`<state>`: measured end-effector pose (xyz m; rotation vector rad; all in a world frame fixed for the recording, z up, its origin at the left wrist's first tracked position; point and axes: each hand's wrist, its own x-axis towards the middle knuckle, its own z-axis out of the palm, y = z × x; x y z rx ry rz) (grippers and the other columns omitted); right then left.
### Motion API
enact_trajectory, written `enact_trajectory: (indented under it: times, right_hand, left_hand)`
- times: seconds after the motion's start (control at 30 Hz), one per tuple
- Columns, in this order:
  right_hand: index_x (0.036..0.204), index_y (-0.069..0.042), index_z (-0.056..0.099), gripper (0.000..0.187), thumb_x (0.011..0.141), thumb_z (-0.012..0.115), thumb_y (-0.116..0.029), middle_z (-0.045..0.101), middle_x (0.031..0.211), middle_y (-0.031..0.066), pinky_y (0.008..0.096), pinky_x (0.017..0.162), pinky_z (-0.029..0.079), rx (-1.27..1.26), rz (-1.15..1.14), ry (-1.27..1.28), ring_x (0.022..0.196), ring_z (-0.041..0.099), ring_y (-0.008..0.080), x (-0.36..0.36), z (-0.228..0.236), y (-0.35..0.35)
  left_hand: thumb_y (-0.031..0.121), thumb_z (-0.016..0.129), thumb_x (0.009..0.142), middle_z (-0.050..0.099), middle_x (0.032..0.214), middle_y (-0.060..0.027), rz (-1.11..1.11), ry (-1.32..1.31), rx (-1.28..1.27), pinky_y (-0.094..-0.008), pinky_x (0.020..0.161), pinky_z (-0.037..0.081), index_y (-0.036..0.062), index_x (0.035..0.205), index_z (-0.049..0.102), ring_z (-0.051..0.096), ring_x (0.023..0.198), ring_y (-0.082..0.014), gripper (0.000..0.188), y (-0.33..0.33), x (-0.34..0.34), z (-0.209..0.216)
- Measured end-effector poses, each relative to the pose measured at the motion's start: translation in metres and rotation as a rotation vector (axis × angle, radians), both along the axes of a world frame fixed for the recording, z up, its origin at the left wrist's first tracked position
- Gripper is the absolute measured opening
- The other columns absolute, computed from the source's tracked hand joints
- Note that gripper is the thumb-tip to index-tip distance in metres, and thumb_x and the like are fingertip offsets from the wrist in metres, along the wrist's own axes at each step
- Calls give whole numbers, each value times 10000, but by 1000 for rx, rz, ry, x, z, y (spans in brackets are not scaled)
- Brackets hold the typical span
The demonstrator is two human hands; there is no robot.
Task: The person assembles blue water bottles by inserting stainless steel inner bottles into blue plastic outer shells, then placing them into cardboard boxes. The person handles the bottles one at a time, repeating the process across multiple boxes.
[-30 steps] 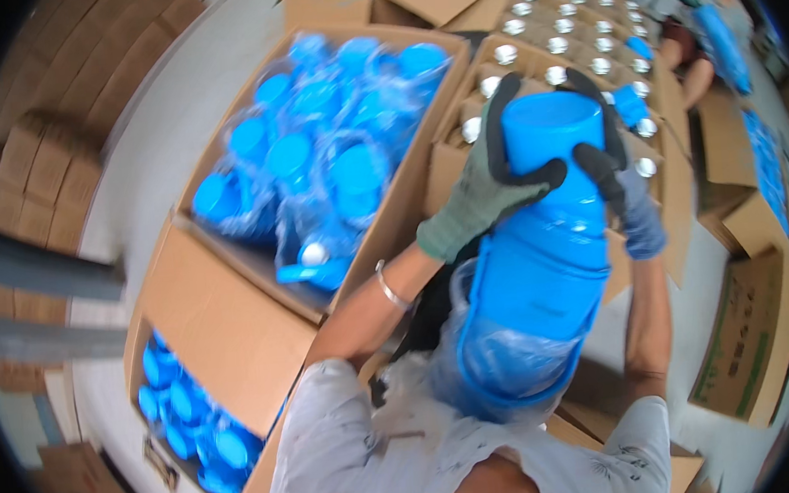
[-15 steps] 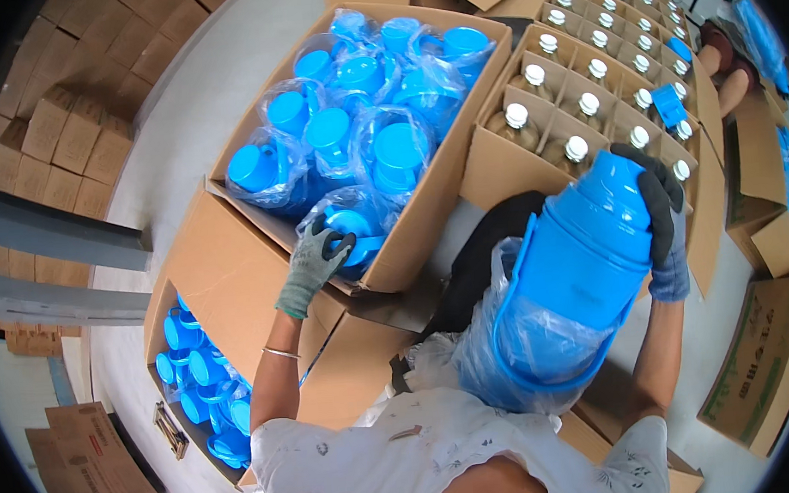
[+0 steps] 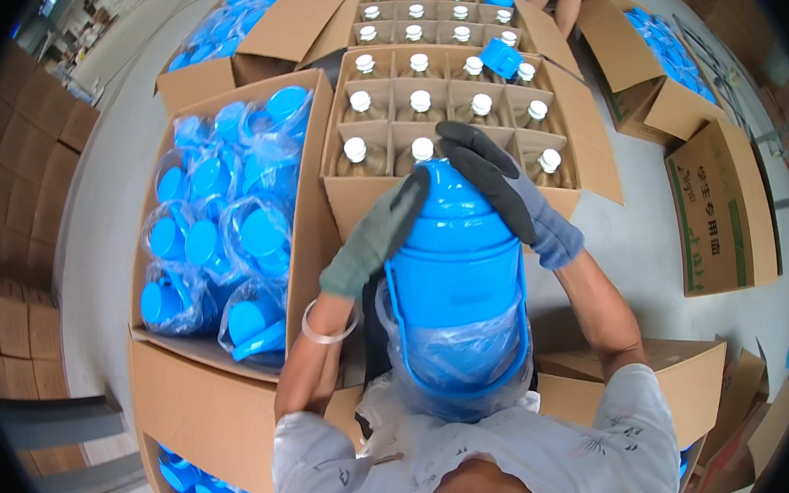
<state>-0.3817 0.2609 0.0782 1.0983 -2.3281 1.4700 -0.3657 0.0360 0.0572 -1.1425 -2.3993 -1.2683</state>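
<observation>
A large blue plastic thermos flask (image 3: 458, 283), its lower part in a clear plastic bag, stands against my front with its narrow top away from me. Its thin blue carrying handle hangs down over the bag. My left hand (image 3: 380, 234), in a grey-green glove, is pressed to the left of the flask's top. My right hand (image 3: 506, 191), in a grey and black glove, curves around the other side. Just beyond is a divided carton (image 3: 364, 207) of glass bottles (image 3: 420, 105) with white tops. On the left, another carton (image 3: 313, 216) holds blue flasks (image 3: 209, 182) in clear bags.
Blue caps (image 3: 502, 57) lie on the bottles. Open cartons of blue parts stand at far left, lower left and right (image 3: 667, 54). A printed carton (image 3: 720, 207) rests on the floor at right. Another person's legs (image 3: 565, 1) show at the top.
My left hand has left the bagged flask in the left carton and come onto the flask before me. The flask has swung from a rightward tilt to straight ahead. The view has turned right.
</observation>
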Motion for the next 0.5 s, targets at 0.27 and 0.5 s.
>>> enact_trajectory:
  times: [0.27,0.5]
  right_hand:
    - [1375,-49,359,608,852,660,-124,443,1327,135,327,956,451,-717,-120,-571,1201,478,195,-10,10,41]
    - [1437,-14,263,565,972,455,-272,298,1476,118,327,1120,229,-454,-160,-395,1357,290,216,-6,-11,31]
  left_hand:
    - [247,459,965,490,1334,-165,104,-794,530,-355,970,440,-6,1332,437,524,1169,-274,447,-27,-5,36]
    - [26,462,908,434,1376,-194,138,48,-193,-362,1017,400,-7,1359,404,459,1244,-312,456,-2,4,13]
